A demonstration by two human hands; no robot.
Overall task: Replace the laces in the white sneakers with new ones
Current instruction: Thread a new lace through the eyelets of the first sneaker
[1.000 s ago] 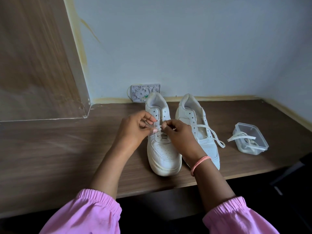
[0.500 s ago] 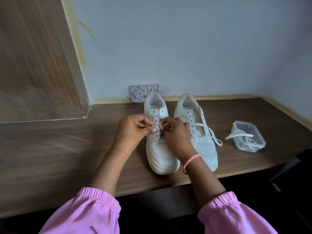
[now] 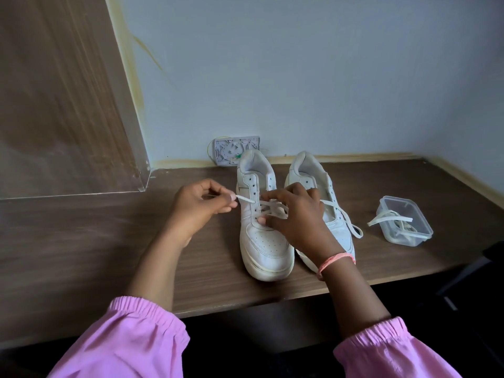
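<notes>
A wooden panel stands at the far left, its lower edge meeting the brown surface. The left hand hovers just left of the shoes, fingers curled, its grip pinching the end of a white lace between thumb and fingertip. That lace runs right to the left sneaker, which sits toe toward the person and is laced only across its lower eyelets (the upper holes show bare). Behind its heel a small white patterned box leans at the wall. The right hand lies over the tongue of that sneaker, fingers bent on the crossed lace; its grip seems to pinch a strand, though the fingertips hide it. A pink band circles that wrist. The right sneaker stands touching the first, a loose lace trailing off its side. Further right sits a clear plastic tub with laces spilling over its rim.
</notes>
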